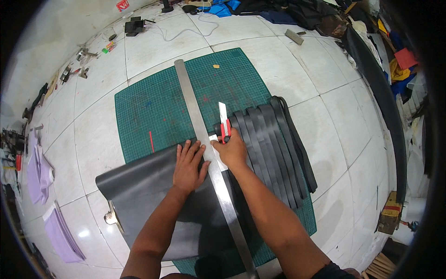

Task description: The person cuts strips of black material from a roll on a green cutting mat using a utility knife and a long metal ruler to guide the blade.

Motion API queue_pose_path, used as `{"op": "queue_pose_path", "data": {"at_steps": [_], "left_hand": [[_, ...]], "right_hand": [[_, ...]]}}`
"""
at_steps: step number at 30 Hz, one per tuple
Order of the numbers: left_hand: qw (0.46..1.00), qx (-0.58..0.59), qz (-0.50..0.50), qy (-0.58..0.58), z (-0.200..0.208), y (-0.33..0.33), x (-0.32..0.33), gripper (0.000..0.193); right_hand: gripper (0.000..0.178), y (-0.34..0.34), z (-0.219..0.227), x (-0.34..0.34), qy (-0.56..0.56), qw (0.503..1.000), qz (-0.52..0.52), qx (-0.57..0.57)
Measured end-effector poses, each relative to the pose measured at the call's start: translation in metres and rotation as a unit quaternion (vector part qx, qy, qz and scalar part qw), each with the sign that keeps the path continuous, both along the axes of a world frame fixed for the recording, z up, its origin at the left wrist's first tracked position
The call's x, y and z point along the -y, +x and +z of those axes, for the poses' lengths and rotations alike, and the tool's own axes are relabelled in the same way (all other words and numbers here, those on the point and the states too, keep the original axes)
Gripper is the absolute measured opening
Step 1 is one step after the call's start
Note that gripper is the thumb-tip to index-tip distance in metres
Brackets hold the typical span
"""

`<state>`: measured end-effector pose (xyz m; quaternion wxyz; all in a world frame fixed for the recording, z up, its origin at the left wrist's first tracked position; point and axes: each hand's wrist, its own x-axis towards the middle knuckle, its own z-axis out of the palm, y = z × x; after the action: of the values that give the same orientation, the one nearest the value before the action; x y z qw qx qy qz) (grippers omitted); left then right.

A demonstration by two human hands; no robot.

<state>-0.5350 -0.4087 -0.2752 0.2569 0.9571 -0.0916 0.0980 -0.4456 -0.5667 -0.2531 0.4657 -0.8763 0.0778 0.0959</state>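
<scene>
A black leather-like sheet (139, 204) lies over the green cutting mat (148, 109), with a long steel ruler (191, 100) running lengthwise across both. My left hand (188, 169) rests flat on the sheet, fingers spread, its fingertips and thumb at the ruler's left edge. On the ruler's other side, my right hand (233, 149) grips a red utility knife (226, 129), its blade extended and pointing away from me. A white card-like piece (223, 165) sits beside the ruler, partly under that hand. Several cut black strips (274, 149) lie side by side to the right. A metal clip (113, 217) holds the sheet's left edge.
Folded lilac cloth (65, 237) lies on the tiled floor at left, near small tools along the wall. A small block (294, 37) is beyond the mat. A long black roll (383, 104) and piled materials line the right side.
</scene>
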Motion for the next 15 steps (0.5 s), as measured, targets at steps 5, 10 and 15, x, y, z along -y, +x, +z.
{"op": "queue_pose_path", "data": {"at_steps": [5,10,15], "left_hand": [[1.0,-0.003,-0.001,0.02,-0.005,0.003,0.005,0.053],[0.999,0.007,0.0,0.036,-0.016,0.005,0.0,0.055],[0.996,-0.021,-0.011,0.092,-0.005,0.004,0.0,0.07]], "right_hand": [[0.043,-0.004,0.017,0.013,0.087,0.995,-0.031,0.021],[0.053,-0.072,0.058,0.076,0.201,0.979,-0.039,-0.009],[0.051,-0.216,0.062,0.154,0.118,0.988,-0.047,-0.093]]}}
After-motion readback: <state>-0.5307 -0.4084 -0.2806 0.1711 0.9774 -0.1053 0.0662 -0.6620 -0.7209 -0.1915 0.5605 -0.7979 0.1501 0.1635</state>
